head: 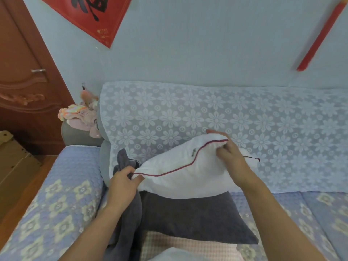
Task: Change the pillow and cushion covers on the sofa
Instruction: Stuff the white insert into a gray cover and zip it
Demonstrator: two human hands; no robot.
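Both hands pinch the white pillow [185,172]: left hand [123,182] at nine o'clock (gray cover [124,161] partly hidden), right hand [232,159] at two.

a brown door [24,76] and a red wall hanging [90,14].

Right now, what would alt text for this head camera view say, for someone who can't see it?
Two bare hands hold a white pillow with maroon piping above a dark grey cushion on a sofa with floral covers: the left hand pinches one corner, the right hand grips the opposite edge.
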